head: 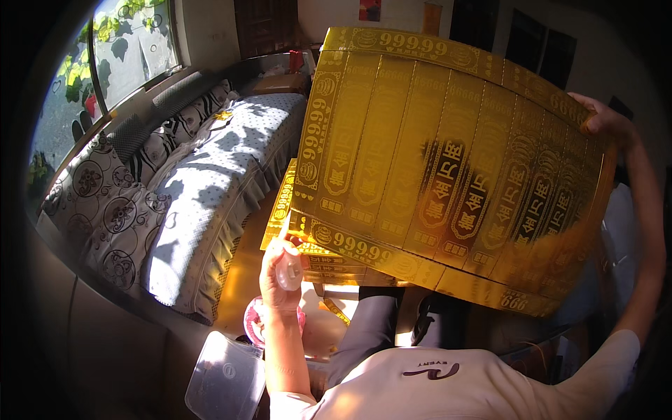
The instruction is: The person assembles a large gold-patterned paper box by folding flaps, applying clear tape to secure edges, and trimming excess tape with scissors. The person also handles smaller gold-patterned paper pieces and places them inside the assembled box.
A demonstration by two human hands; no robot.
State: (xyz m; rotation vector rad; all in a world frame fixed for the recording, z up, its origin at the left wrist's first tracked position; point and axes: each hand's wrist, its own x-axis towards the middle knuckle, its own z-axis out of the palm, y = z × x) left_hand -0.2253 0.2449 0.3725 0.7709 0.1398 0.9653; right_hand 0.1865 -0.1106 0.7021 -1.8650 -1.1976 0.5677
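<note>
A large gold foil-covered panel (399, 157) is held up in front of me, tilted. It has printed characters, strips side by side and a border band. My right hand (604, 118) grips its upper right edge, fingers over the rim. Close to the lower left corner, my left hand (281, 275) is closed around a small translucent plastic container (289, 272), seemingly a bottle with a pale tip pointing up. Whether those fingers also touch the panel is hard to tell. More gold printed foil pieces (336, 268) lie behind and below the panel, mostly hidden by it.
Left stands a sofa with a pale, dotted cover (231, 157) and patterned cushions (113, 210), below a bright window (131, 42). A cardboard box (281, 83) is at its far end. Near my left forearm are a clear plastic lid or tray (227, 375) and a pink-rimmed container (253, 321).
</note>
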